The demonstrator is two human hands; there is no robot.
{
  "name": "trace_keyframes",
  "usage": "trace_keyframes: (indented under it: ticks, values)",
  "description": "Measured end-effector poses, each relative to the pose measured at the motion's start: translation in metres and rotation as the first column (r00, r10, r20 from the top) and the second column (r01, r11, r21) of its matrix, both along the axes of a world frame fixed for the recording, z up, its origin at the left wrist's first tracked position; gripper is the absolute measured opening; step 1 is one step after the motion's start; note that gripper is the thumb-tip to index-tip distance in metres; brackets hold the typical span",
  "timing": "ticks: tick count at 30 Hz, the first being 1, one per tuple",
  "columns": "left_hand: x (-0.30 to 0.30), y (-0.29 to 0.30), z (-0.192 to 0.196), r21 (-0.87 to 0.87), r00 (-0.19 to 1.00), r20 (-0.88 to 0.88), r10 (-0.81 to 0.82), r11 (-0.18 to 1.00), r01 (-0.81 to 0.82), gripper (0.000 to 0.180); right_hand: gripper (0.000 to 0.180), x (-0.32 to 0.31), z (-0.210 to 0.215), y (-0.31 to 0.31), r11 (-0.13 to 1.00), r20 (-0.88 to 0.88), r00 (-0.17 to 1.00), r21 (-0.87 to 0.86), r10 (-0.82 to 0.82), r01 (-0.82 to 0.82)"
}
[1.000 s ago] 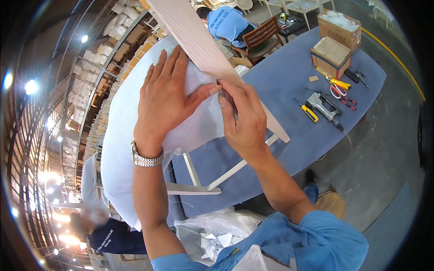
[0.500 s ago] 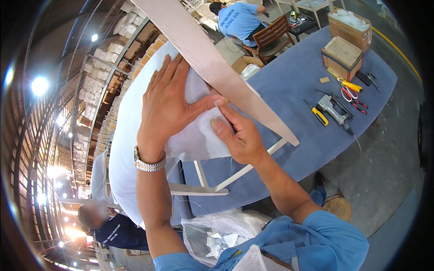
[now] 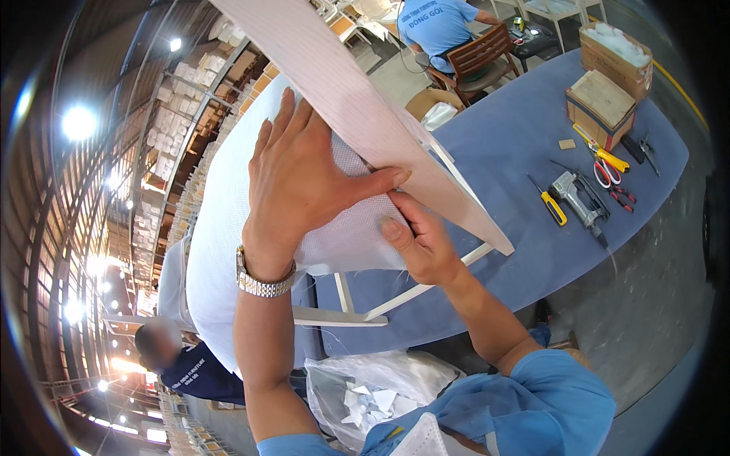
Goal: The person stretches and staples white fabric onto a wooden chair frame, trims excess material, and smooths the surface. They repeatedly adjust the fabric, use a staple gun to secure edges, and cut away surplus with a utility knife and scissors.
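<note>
A pale wooden chair with a seat covered in light, finely checked fabric lies tipped over on a blue-covered table. My left hand presses flat on the seat, fingers stretched and thumb reaching to the wooden rail. It wears a metal watch on the wrist. Just right of it, my right hand is closed on the fabric's edge beside the rail, its thumb on top and its other fingers partly hidden behind the cloth. Loose threads hang from the fabric's lower edge.
On the table's right lie a staple gun with a hose, a yellow screwdriver, scissors, pliers and cardboard boxes. A plastic bag of scraps hangs below. Co-workers sit behind and stand at left.
The view has shifted slightly, so table and tools appear further right. Both hands keep to the same seat corner; my left thumb now reaches further over the rail's edge.
</note>
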State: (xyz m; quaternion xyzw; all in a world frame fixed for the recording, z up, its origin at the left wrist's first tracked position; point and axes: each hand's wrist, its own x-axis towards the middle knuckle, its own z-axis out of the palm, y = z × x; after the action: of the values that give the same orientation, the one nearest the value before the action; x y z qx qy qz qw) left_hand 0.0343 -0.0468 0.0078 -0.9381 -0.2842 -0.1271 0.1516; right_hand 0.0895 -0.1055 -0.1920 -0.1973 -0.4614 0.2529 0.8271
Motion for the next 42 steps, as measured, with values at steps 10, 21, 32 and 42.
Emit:
trace_keyframes:
  ticks: [10, 21, 32, 42]
  values:
    - [-0.02, 0.052, 0.088, -0.142, 0.971, -0.03, -0.237, 0.963, 0.231, 0.108, 0.033, 0.02, -0.003, 0.003, 0.96, 0.19, 0.959, -0.146, -0.21, 0.239]
    - [-0.025, -0.004, 0.049, -0.064, 0.971, -0.225, -0.081, 0.996, 0.068, 0.128, 0.035, 0.016, -0.011, 0.008, 0.989, 0.232, 0.971, -0.117, -0.066, 0.095]
    - [-0.011, -0.018, -0.005, 0.297, 0.982, -0.189, 0.009, 0.954, 0.049, 0.11, 0.025, 0.018, -0.004, 0.01, 0.976, 0.06, 0.976, 0.071, -0.21, 0.206]
    - [-0.01, -0.007, -0.025, 0.396, 0.996, -0.082, -0.045, 0.915, 0.074, 0.093, 0.03, -0.009, -0.013, 0.003, 0.995, -0.214, 0.974, -0.07, -0.081, 0.067]
